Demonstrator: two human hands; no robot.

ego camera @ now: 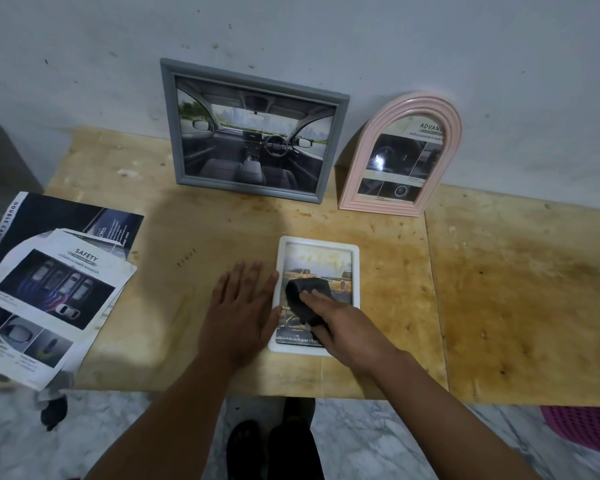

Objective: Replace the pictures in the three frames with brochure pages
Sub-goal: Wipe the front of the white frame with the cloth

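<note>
A white frame (317, 244) lies flat on the wooden table, showing a brochure page with a yellow pickup. My right hand (340, 323) presses a black cloth (303, 296) onto its glass. Flat on the table, my left hand (239, 306) rests with fingers spread, touching the frame's left edge. A grey frame (168, 133) with a car-interior page leans on the wall behind. Beside it to the right stands a pink arched frame (357, 168) holding another brochure page. Loose brochure pages (52, 299) lie at the left.
The wooden table (499, 289) runs along a white wall. A seam crosses the board right of the white frame. A pink basket (582, 431) sits under the table's right end. A black object (54, 412) lies on the marble floor at left.
</note>
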